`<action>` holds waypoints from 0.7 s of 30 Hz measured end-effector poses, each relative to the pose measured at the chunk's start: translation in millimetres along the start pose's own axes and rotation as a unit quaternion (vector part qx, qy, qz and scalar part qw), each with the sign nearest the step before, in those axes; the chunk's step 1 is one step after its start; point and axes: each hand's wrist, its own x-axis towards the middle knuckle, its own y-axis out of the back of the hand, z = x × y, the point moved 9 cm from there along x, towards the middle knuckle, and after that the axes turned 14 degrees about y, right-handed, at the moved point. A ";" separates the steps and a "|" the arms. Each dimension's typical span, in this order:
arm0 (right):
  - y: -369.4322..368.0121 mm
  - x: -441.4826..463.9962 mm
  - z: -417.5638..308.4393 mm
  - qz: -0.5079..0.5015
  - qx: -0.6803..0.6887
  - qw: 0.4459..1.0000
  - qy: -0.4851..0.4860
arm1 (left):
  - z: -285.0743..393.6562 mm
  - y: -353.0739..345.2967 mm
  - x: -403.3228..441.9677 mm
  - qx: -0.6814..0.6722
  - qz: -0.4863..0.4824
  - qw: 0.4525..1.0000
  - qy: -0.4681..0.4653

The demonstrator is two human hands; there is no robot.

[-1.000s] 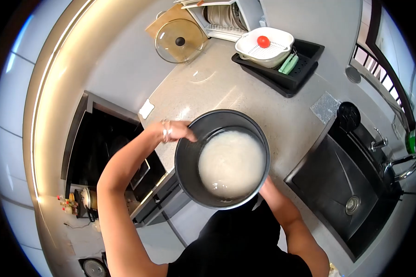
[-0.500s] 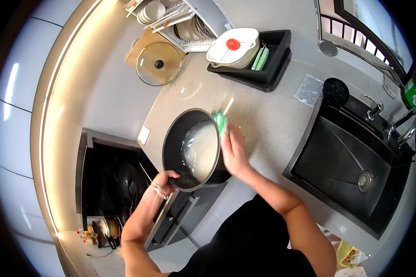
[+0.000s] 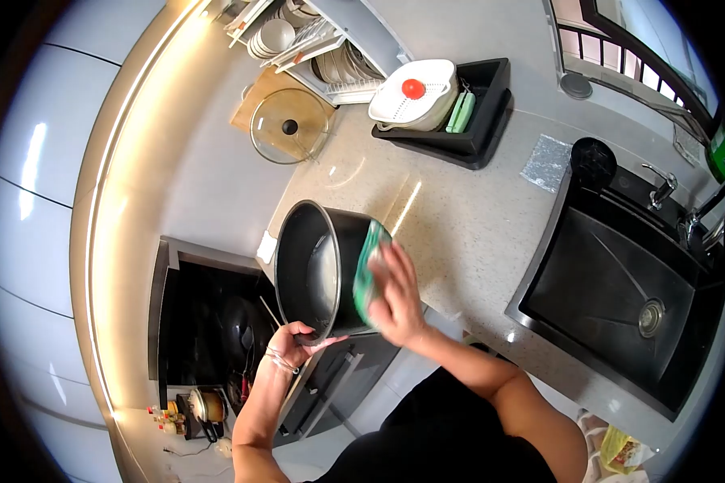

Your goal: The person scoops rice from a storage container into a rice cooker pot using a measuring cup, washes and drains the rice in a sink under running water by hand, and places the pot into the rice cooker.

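Observation:
A deep dark cooking pot (image 3: 298, 253) is tilted over the counter's front edge, its mouth facing left and its shiny inner base partly showing. My left hand (image 3: 292, 342) grips the near rim, thumb at the edge and the other fingers beneath. Against the pot's outer right side, my right hand (image 3: 399, 298) presses a green cloth (image 3: 367, 274). That hand and the cloth are a little blurred. A glass lid (image 3: 278, 141) with a black knob leans at the back by a wooden board (image 3: 254, 109).
To the right is a black sink (image 3: 604, 282) with a faucet (image 3: 660, 187). A black tray (image 3: 483, 137) at the back bears a white colander (image 3: 395, 84) with a red item in it. A dark wok (image 3: 238, 326) sits on the stove at left. Dish racks (image 3: 354, 88) stand behind.
The pot has tilted further, turning its mouth left and baring more of its outer side. My right hand and the cloth have moved from the rim down onto the outer wall.

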 end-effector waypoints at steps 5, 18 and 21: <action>-57.4 -10.2 123.2 0.038 0.497 0.765 -0.409 | -11.8 8.2 -4.0 -0.073 0.009 0.996 0.048; -102.0 -138.0 45.2 0.089 0.675 0.330 -0.654 | -15.2 64.5 19.4 0.058 0.084 0.994 -0.046; -49.3 -137.4 68.1 0.154 0.582 0.415 -0.682 | -22.5 77.3 22.5 0.065 0.106 0.991 -0.051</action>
